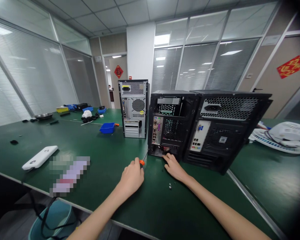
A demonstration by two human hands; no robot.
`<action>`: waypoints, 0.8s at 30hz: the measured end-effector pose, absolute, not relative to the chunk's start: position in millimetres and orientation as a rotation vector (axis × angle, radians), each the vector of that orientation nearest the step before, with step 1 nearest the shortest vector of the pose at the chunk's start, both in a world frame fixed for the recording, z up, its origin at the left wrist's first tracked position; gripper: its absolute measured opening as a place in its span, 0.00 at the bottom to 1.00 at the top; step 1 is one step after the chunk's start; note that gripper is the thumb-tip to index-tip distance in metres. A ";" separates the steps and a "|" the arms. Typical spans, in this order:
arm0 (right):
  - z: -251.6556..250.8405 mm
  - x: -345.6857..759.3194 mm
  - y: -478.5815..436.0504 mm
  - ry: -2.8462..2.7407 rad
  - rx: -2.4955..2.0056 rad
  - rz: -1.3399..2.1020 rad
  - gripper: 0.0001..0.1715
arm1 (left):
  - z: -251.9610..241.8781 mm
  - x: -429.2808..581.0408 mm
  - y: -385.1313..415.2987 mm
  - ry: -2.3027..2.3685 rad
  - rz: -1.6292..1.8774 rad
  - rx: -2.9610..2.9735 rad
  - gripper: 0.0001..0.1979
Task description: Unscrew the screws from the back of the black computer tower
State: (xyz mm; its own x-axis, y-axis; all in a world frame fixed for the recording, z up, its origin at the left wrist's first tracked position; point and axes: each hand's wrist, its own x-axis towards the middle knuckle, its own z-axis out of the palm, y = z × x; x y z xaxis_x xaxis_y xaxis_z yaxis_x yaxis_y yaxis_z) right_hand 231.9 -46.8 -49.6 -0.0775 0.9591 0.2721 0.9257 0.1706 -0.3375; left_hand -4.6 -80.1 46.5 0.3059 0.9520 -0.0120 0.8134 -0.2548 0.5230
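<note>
My left hand [133, 176] is closed around a screwdriver [142, 162] with an orange and black handle. Its thin shaft points up and right, towards the lower left edge of an open black computer case [175, 130]. My right hand [173, 166] rests at the bottom opening of that case, fingers partly spread and fingertips at its lower edge; nothing shows in them. Several small bits, perhaps screws [170, 186], lie on the green table in front of my right hand.
A second black case [222, 133] stands close on the right, a silver-backed tower [135, 110] behind left. Further left are a blue tray [107, 128], a white device [40, 158] and a blurred-out object [71, 175]. A white fan [282, 136] lies far right.
</note>
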 end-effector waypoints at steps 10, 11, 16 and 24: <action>-47.3 230.5 -48.6 -2.028 -1.784 0.124 0.29 | 20.6 -15.7 -70.8 1.063 0.659 0.948 0.14; -47.2 230.6 -48.5 -2.026 -1.786 0.124 0.29 | 22.2 -15.8 -71.7 1.006 0.656 0.843 0.14; -48.5 231.4 -48.2 -2.024 -1.779 0.127 0.29 | 30.5 -15.8 -76.5 0.760 0.659 0.481 0.15; -50.5 232.2 -47.6 -2.025 -1.757 0.128 0.29 | 15.5 -14.3 -80.8 0.413 0.609 -0.022 0.16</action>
State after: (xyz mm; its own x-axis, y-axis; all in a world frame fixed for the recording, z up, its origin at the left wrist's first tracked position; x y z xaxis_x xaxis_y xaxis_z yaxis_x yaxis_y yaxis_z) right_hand 232.2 -47.6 -50.5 -0.0843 0.9579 0.2744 0.9158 0.1830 -0.3574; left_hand -14.3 -80.8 15.5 0.7410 0.5514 -0.3833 -0.5600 0.8224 0.1005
